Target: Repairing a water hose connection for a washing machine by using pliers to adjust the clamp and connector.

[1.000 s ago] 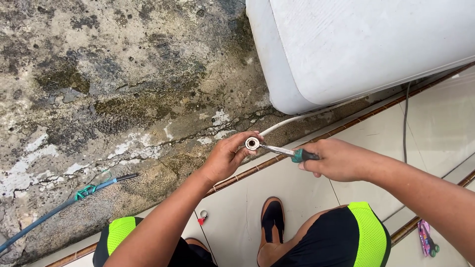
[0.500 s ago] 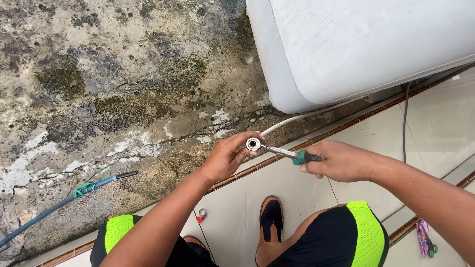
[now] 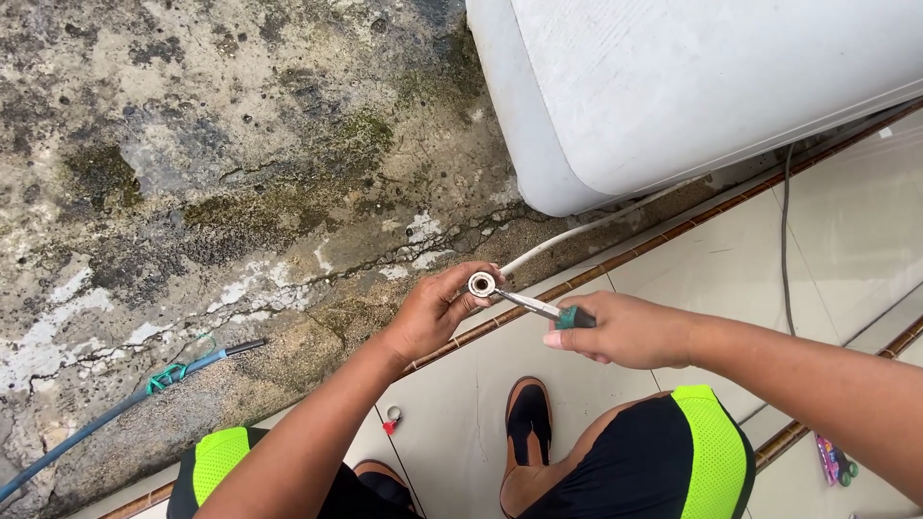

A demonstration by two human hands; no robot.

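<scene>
Mossy concrete upper left, tiled floor lower right. Left hand [image 3: 435,312] pinches fitting [image 3: 482,284] at centre frame, on white hose end. Right hand [image 3: 625,332] closed on tool [image 3: 543,309], shaft running left, tip at fitting.

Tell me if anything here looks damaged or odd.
The concrete wall is cracked, stained and patched with moss, with flaking white paint near the tile edge. The white hose held in the left hand looks intact; its metal fitting seems undamaged.
</scene>
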